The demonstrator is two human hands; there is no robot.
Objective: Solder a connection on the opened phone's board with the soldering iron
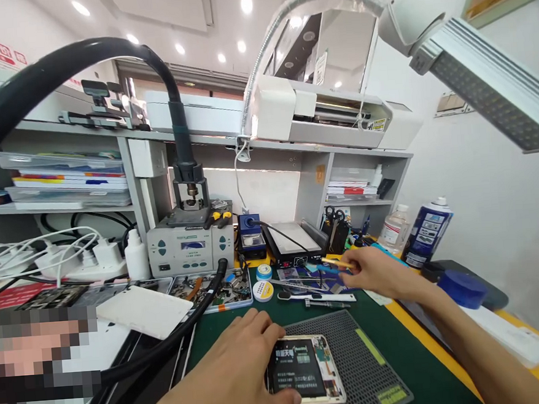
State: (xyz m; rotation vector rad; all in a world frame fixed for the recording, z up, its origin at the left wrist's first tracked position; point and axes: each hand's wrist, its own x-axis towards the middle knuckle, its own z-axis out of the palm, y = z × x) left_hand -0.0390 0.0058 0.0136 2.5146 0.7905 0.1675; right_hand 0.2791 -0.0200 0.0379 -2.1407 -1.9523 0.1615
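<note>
My left hand [237, 367] rests on the left side of an opened phone [304, 372], fingers curled over its edge, thumb along its lower side. The phone lies face down with its black battery showing, on a dark grey mat [355, 368]. My right hand [378, 271] is stretched out to the right rear of the desk, fingers pinched on a thin tool with a blue and yellow handle [332, 264]. Tweezers and other thin tools [313, 294] lie just below it.
A soldering station [190, 247] with a black hose [186, 331] stands at the back. A parts tray [215, 289], two small round tins [263, 282], a hot plate [295, 240], bottles [426, 231] and a lamp head [492, 82] surround the green mat.
</note>
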